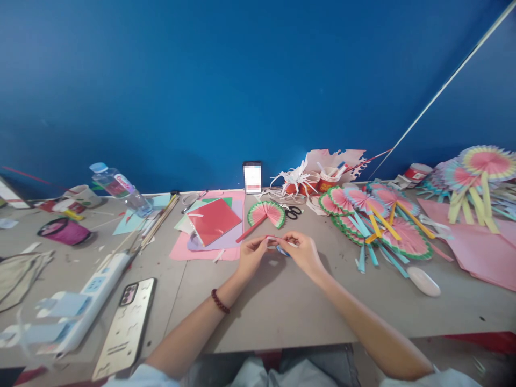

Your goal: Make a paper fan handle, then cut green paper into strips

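Observation:
My left hand (255, 252) and my right hand (300, 251) meet above the middle of the table, thumbs and forefingers pinched. Between them runs a thin, small strip (276, 238), reddish and white, which both hands grip. Something small and blue (282, 250) shows under the right fingers; its kind is unclear. Just beyond the hands lies a pink and green pleated paper fan (271, 213) with a red paper strip (250, 230) as its handle. Black-handled scissors (291, 211) lie right beside the fan.
Colored paper sheets (215, 220) lie left of the fan. Several finished paper fans (379, 209) are piled at right, near a white mouse-like object (424, 281). At left are a phone (127, 328), a power strip (94, 293) and a tilted water bottle (121, 188). A blue wall (226, 97) stands behind.

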Motion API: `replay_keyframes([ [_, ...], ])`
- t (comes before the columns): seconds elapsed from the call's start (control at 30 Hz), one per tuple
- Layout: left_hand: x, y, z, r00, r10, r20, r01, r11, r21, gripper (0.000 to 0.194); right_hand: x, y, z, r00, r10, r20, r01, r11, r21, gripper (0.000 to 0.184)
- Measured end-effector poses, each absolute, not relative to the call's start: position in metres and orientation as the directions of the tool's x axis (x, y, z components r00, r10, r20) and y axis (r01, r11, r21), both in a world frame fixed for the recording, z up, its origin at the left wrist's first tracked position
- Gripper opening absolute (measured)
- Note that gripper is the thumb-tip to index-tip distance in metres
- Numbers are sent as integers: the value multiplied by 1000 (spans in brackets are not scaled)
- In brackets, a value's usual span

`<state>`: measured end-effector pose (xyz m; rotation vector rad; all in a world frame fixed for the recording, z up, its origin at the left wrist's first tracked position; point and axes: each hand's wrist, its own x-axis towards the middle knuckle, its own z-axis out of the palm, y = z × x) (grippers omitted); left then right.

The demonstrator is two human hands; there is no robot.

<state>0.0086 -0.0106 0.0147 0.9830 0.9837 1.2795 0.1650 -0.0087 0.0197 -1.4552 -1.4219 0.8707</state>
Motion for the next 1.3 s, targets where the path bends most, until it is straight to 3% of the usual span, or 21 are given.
replay_keyframes([
  [0.33, 9, -13, 14, 80, 996, -42, -338, 66, 939, 36, 166, -9, 21, 104, 986, 127, 364, 81, -928, 28],
  [0.6, 9, -12, 15, -7, 999, 33, -157, -33, 987, 37, 165, -10, 21, 79, 990, 121, 398, 80, -914, 30],
  [1.3, 6, -11, 12, -53, 995, 80, -132, -86, 987, 36, 163, -16, 26, 35, 990, 134, 422, 107, -900, 27],
])
